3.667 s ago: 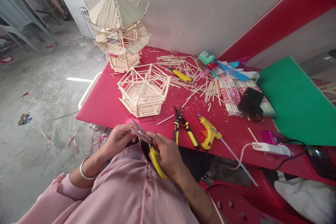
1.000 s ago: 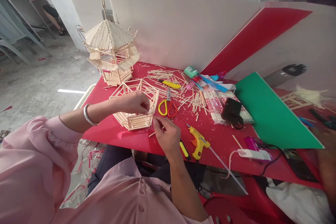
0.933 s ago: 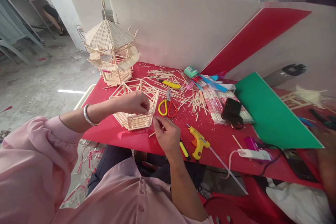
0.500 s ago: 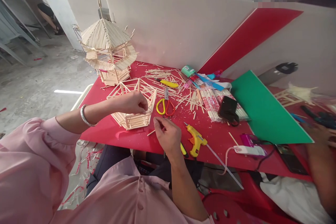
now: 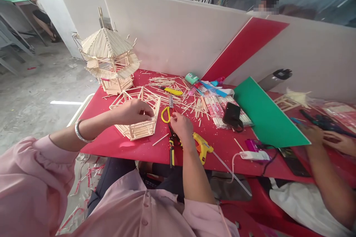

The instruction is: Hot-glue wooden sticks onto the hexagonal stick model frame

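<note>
My left hand (image 5: 139,112) is closed over the right side of a small open frame of wooden sticks (image 5: 139,131); what its fingertips hold is too small to tell. Its curled fingers reach the frame's upper edge. My right hand (image 5: 182,126) is closed, with its fingertips at the red handle of the scissors (image 5: 166,114) and partly covering it. Whether they grip the handle is hidden. Under this hand lie pliers with black and yellow handles (image 5: 171,152), and a yellow glue gun (image 5: 205,150) rests just right of it.
A stick-built pagoda (image 5: 108,59) stands at the back left. Loose sticks (image 5: 164,81) and a yellow cutter (image 5: 174,91) lie behind the scissors. Packed sticks (image 5: 217,109), a black box (image 5: 231,114) and a green board (image 5: 267,114) are rightward. A co-worker's hands (image 5: 330,139) are at far right.
My right hand has moved forward to the scissors, uncovering the pliers. My left hand stays at the stick frame, its fingers slightly looser. The whole view has shifted a little.
</note>
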A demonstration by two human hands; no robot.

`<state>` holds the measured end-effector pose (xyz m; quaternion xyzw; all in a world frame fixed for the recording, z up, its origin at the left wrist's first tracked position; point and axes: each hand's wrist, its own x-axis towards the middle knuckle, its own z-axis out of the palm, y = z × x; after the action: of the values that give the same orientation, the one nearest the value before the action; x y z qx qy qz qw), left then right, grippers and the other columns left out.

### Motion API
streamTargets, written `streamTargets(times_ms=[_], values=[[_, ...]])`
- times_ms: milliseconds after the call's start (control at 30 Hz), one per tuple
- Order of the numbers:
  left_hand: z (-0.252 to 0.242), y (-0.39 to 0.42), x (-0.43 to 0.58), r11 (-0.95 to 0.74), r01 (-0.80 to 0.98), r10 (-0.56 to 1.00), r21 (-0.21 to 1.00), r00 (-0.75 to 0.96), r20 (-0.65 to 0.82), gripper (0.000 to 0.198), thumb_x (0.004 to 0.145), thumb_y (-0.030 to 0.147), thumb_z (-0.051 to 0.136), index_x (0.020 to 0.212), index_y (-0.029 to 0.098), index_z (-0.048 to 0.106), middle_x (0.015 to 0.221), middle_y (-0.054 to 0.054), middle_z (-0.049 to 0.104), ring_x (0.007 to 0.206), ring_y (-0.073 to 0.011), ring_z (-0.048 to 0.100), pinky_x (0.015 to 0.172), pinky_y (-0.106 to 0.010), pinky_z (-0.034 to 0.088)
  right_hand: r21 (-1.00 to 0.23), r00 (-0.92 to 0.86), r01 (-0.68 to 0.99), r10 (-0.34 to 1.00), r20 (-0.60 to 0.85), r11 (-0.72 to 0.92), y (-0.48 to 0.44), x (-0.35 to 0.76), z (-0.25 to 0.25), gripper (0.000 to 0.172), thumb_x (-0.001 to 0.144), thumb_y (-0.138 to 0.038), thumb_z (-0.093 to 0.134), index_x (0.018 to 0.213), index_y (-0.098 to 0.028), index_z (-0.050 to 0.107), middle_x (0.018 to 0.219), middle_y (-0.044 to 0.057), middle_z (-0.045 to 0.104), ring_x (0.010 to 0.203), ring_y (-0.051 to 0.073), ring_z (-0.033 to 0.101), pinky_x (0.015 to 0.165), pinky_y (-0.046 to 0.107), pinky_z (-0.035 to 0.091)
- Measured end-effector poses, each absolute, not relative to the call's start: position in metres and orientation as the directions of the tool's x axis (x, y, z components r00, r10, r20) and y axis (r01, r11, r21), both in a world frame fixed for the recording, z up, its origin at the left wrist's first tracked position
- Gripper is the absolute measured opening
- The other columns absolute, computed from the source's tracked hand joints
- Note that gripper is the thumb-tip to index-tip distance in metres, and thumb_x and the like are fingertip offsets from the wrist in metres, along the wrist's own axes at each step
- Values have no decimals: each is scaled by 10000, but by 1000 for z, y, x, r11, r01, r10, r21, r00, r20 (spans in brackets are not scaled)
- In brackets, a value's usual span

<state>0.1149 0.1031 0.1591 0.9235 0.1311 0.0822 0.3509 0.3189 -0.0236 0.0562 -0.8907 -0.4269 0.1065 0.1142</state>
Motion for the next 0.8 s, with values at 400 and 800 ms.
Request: streamTargets(times_ms=[400, 800], values=[[151, 38, 91, 81, -97, 550, 992, 834, 37, 288, 822, 435, 723, 827, 160, 638, 680, -37, 670, 582, -138, 631, 558, -261, 506, -308, 674, 679, 732, -99, -667, 33, 334, 38, 533, 834, -285, 649, 1308, -66, 544, 1018, 221, 712, 931, 280, 711, 743, 329, 524], [114, 26, 110, 292, -266, 799, 918, 596, -82, 384, 638, 418, 883, 888, 167, 733, 597, 39, 528, 482, -49, 420, 440, -172, 339, -754, 557, 645, 750, 355, -122, -70, 285, 73, 557, 896, -536, 560, 1334, -198, 491, 1164, 121, 658, 990, 242, 664, 803, 352, 549]])
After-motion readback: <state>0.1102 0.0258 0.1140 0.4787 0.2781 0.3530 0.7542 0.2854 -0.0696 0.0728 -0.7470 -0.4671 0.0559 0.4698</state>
